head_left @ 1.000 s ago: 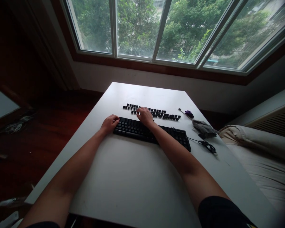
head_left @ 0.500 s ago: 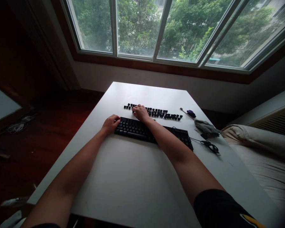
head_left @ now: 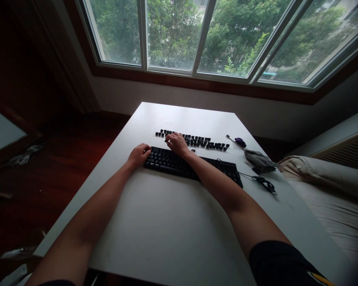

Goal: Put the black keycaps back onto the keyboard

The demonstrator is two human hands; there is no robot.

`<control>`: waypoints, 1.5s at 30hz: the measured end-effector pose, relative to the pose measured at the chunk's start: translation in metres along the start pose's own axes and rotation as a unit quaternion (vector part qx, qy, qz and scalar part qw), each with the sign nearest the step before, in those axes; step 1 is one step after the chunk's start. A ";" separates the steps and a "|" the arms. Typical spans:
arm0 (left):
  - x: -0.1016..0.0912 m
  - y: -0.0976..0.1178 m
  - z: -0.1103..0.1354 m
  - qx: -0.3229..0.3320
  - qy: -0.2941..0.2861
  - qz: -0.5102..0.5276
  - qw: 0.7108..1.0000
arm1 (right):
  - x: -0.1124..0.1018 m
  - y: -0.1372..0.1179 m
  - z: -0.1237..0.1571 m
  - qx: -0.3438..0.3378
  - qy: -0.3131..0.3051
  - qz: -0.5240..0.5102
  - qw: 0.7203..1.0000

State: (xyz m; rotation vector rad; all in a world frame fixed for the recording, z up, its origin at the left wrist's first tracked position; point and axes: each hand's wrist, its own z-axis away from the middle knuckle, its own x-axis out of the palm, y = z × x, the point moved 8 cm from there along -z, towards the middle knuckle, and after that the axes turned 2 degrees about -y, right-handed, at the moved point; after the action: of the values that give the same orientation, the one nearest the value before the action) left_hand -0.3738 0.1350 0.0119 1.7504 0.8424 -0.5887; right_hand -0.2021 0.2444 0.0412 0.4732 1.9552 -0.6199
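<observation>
A black keyboard (head_left: 173, 165) lies across the white table (head_left: 167, 222). My left hand (head_left: 139, 155) is closed at its left end, thumb and fingers gripping the upper left corner. Over the keyboard's far edge is my right hand (head_left: 177, 143), its fingers pinched on a small black keycap (head_left: 166, 141). Beyond it, loose black keycaps (head_left: 201, 142) lie in rows, some hidden behind that hand. A small ring-shaped item (head_left: 193, 151) lies just behind the keyboard, beside my right wrist.
Right of the keyboard lie its coiled cable (head_left: 264, 183), a grey cloth (head_left: 259, 159) and a brush (head_left: 234, 140) beside a purple item (head_left: 240, 142). A cushioned seat (head_left: 328, 198) stands along the table's right side. Windows (head_left: 173, 35) are beyond the far edge.
My right hand has drawn back slightly toward the keyboard, and a keycap now shows at its fingertips. The ring-shaped item has become more visible. My left hand stays in place.
</observation>
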 end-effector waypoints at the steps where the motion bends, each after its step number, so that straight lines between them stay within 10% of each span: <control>1: 0.000 0.000 0.000 0.000 -0.001 -0.002 1.000 | -0.002 -0.005 0.006 -0.010 -0.002 -0.018 1.000; 12: 0.000 0.004 0.001 -0.006 0.000 -0.013 1.000 | -0.021 -0.053 0.063 -0.075 -0.005 -0.129 0.989; 45: 0.001 0.004 0.001 -0.011 0.001 -0.017 1.000 | -0.013 -0.040 0.064 -0.018 0.000 -0.139 0.990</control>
State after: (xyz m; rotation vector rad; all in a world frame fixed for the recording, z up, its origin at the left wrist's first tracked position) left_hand -0.3699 0.1342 0.0129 1.7194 0.8784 -0.5987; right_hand -0.1744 0.1730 0.0369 0.1776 2.0467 -0.7585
